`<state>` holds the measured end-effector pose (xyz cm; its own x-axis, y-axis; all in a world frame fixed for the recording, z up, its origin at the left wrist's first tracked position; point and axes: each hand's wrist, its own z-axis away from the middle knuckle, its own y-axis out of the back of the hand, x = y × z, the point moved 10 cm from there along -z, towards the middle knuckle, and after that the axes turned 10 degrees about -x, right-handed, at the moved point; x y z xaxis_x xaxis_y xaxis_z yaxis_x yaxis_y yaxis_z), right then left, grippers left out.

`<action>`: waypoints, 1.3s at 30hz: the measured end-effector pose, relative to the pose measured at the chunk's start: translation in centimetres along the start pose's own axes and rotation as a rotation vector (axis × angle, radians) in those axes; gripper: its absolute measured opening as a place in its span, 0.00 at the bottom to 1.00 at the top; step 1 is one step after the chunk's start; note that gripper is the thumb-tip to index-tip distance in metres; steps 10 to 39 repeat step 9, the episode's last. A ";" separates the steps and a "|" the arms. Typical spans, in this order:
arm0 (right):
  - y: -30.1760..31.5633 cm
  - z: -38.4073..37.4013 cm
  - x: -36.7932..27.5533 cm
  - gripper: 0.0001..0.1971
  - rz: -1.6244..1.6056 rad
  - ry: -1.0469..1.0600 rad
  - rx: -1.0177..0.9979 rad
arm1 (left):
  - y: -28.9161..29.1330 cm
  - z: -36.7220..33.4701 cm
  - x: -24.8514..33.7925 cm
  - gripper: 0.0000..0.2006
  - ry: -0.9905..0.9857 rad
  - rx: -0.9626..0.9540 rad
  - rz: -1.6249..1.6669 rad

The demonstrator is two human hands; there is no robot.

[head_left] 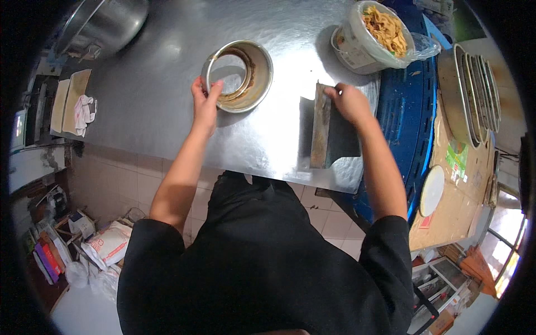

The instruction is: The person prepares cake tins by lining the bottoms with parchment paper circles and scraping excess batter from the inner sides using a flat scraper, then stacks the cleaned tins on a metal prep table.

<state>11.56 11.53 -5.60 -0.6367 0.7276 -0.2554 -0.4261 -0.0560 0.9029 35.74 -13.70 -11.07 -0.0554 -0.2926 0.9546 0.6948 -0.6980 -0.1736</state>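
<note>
My left hand (206, 100) grips the near left rim of a round metal pot-like vessel (261, 78), tilted on the steel table. Brown residue rings its inner wall, and I cannot tell whether its bottom is open. To the right, my right hand (349, 102) pinches the far end of a long, narrow, worn brownish strip (320, 128). A dark flat area (343, 137) lies beside the strip under my right forearm; whether it is part of the same thing, or a shadow, I cannot tell.
The shiny steel table (162, 106) ends near my waist. A white bucket (357, 50) with bagged yellowish food stands far right, beside a blue ribbed surface (396, 123). A large steel bowl (120, 25) sits far left, near a cloth (84, 114). Stacked trays (460, 95) lean at right.
</note>
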 end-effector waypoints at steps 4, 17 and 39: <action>-5.6 0.8 2.6 0.21 -0.040 -0.119 0.042 | -0.1 -0.8 0.1 0.35 -0.123 -0.046 -0.141; -3.7 4.2 4.2 0.24 -0.002 -0.211 0.363 | -0.3 -1.5 -0.3 0.36 -0.166 -0.053 -0.252; -3.7 4.2 4.2 0.24 -0.002 -0.211 0.363 | -0.3 -1.5 -0.3 0.36 -0.166 -0.053 -0.252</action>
